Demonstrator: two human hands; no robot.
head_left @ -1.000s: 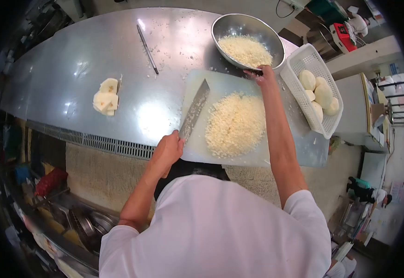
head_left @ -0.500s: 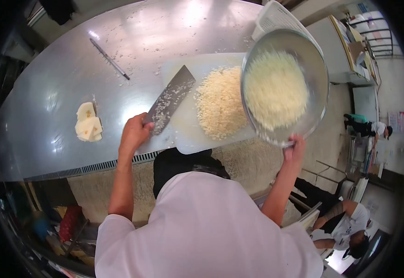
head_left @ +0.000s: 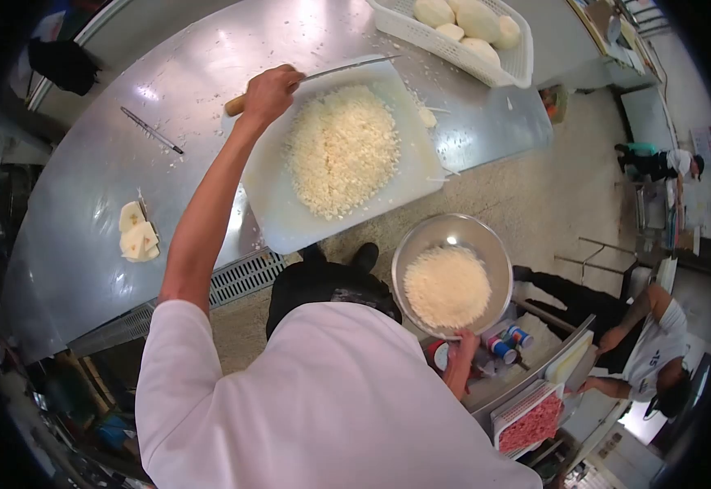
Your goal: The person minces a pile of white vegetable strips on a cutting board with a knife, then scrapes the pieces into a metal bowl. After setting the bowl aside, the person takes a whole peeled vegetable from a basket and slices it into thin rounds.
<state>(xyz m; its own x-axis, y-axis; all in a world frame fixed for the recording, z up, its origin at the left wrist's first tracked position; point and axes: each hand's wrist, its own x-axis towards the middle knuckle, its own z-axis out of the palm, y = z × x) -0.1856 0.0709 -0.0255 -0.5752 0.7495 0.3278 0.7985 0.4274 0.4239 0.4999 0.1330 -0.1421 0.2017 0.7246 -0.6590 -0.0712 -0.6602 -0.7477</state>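
My left hand (head_left: 272, 94) grips a cleaver (head_left: 347, 68) by its wooden handle, the blade nearly edge-on to me along the far side of the white cutting board (head_left: 270, 220). A heap of finely chopped pale vegetable (head_left: 343, 151) covers the middle of the board. Low on the right, my right hand (head_left: 463, 350) is closed on the rim of a metal bowl (head_left: 499, 257). More of the chopped vegetable (head_left: 447, 285) lies inside this bowl, which is off the table near my right side.
A white basket (head_left: 453, 53) of peeled pale vegetables stands at the table's far right. A pen (head_left: 152, 130) and pale slices (head_left: 137, 236) lie left. Behind the bowl are cans (head_left: 502, 350) and a tray of red minced meat (head_left: 532, 424). One person (head_left: 653, 342) works close by; another stands farther off.
The bowl has moved from beside the board down to my right side. My left hand has carried the cleaver to the board's far side. The heap on the board is larger and the view has turned.
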